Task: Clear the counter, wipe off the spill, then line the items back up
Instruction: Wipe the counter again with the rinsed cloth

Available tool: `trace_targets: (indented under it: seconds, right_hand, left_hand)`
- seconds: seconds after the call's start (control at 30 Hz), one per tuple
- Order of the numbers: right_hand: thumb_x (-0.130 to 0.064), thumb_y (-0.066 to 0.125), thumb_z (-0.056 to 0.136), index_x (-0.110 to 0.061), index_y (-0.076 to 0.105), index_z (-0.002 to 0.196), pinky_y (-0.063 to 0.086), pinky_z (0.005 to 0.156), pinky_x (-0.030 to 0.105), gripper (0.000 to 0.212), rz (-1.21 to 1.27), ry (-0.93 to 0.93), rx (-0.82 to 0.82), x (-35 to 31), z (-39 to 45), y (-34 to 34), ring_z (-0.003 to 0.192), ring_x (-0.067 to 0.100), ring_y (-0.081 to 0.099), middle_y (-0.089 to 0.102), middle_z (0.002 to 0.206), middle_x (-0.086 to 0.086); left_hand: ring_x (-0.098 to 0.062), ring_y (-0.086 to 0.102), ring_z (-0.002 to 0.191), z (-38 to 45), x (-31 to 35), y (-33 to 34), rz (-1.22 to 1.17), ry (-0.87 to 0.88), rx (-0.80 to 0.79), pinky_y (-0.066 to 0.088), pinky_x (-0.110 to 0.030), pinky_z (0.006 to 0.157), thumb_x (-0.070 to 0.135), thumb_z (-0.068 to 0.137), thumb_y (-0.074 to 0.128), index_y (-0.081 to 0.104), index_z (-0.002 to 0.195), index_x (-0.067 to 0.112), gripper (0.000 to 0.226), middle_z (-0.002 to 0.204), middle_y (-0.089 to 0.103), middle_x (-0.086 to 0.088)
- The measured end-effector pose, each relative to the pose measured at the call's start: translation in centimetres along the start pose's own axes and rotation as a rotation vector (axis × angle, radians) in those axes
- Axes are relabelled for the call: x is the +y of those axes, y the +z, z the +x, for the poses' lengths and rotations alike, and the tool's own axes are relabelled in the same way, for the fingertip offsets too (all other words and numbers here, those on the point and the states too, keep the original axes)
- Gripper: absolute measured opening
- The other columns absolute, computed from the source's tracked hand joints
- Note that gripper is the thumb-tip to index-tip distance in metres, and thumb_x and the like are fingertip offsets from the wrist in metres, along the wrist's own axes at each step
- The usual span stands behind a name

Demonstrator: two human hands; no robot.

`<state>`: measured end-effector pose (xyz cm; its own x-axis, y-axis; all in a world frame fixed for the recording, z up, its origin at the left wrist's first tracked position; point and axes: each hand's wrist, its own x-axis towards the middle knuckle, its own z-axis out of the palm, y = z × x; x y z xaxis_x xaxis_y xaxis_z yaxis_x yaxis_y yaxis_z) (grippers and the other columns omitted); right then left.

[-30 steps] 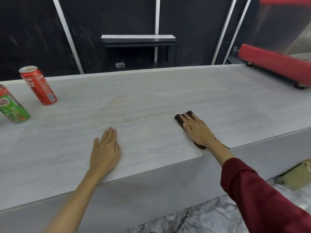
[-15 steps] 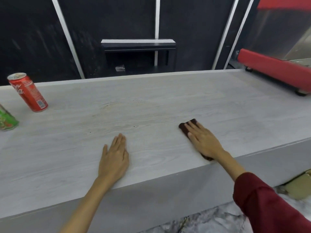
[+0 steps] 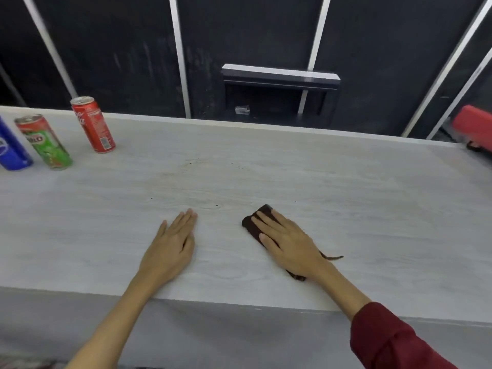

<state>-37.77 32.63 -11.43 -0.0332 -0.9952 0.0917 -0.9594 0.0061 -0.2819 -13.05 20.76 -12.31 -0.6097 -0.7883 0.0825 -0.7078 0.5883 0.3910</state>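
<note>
Right hand [image 3: 288,242] lies palm down with straight fingers on a dark brown cloth [image 3: 253,222], pressing it flat against the pale wood-grain counter [image 3: 346,198] near the front edge; the cloth shows beyond the fingertips and again at the wrist, where a thin strand trails off toward the right. Left hand [image 3: 170,249] rests flat just beside it, fingers straight and close together, holding nothing, also near the front edge. Faint dark specks and a pale ring mark [image 3: 202,166] sit on the counter toward the middle, beyond both hands. At the far left corner three cans stand in a row, well apart from the hands: a red can [image 3: 93,125], a green can [image 3: 44,142], and a blue can [image 3: 12,153] cut off by the frame. A red object [image 3: 474,129] sits at the far right end.
</note>
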Motion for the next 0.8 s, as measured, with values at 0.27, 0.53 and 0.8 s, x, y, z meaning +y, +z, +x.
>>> trace_targets:
  seconds: [0.27, 0.53, 0.8]
  right_hand:
    - [-0.036, 0.02, 0.1, -0.023, 0.016, 0.147, 0.013, 0.117, 0.044, 0.049, -0.076, 0.379, 0.05, 6.7, 8.4, -1.5, 0.145, 0.028, 0.009, 0.015, 0.157, -0.002]
    - [-0.053, 0.008, 0.092, -0.032, 0.012, 0.146, 0.003, 0.117, 0.029, 0.058, -0.013, -0.088, -0.052, -2.8, 5.6, 0.9, 0.144, 0.009, -0.002, 0.006, 0.154, -0.016]
    - [-0.044, 0.013, 0.096, -0.017, 0.022, 0.146, 0.013, 0.117, 0.039, 0.058, -0.079, 0.263, 0.089, 5.3, 9.8, -0.7, 0.145, 0.026, 0.014, 0.022, 0.155, 0.003]
  left_hand:
    - [0.009, -0.003, 0.134, 0.2, 0.2, -0.2, 0.025, -0.021, -0.008, -0.007, -0.025, 0.114, 0.039, 0.086, 0.007, 0.008, 0.147, 0.027, 0.062, 0.146, -0.003, 0.022]
    - [0.008, -0.002, 0.136, 0.2, 0.1, -0.2, 0.011, 0.002, 0.019, -0.005, -0.024, 0.114, 0.049, 0.077, -0.003, 0.01, 0.147, 0.027, 0.074, 0.147, -0.002, 0.021]
    - [0.006, -0.001, 0.139, 0.5, -1.5, -1.3, -0.034, 0.014, -0.001, -0.002, -0.023, 0.115, 0.041, 0.09, 0.012, 0.014, 0.147, 0.027, 0.058, 0.151, 0.005, 0.019]
